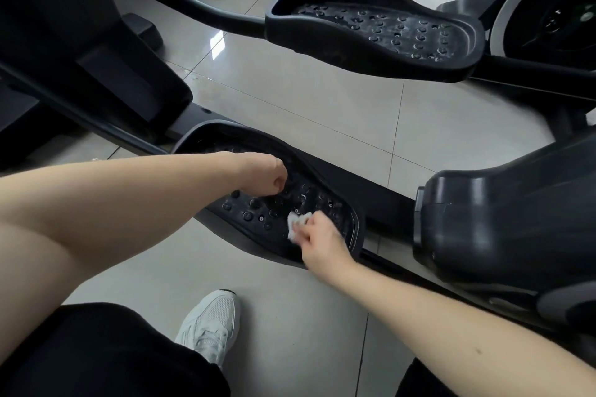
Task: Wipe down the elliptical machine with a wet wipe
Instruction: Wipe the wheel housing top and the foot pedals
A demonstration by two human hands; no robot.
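Our right hand (317,237) pinches the wet wipe (296,225) near the near pedal (258,213)'s right edge; our left hand (266,177) is a fist, holding nothing we can see.

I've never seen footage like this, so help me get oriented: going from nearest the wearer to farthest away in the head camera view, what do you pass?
White sneaker → right hand holding the wet wipe → near pedal → bare tiled floor → far pedal.
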